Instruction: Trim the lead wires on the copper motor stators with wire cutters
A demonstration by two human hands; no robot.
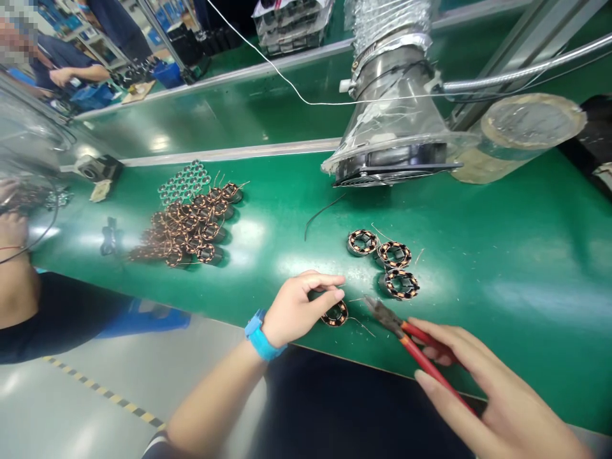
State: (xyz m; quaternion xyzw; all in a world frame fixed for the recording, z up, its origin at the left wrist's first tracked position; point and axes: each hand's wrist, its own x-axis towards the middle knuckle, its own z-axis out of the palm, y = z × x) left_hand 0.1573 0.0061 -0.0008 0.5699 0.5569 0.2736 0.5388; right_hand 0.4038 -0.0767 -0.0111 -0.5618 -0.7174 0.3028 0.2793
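While the left hand (pixel 299 309), half closed, holds a coil (pixel 343 314) nearside of the fan (pixel 396 169), likely to steady it, the right hand (pixel 507 395) wraps loosely around red pliers (pixel 425 362), tips just beside a loose wire (pixel 356 299); three coils (pixel 405 262) sit closer to the fan, maybe kept handy; a coil pile (pixel 191 223) lies left of the fan, perhaps out of the way.
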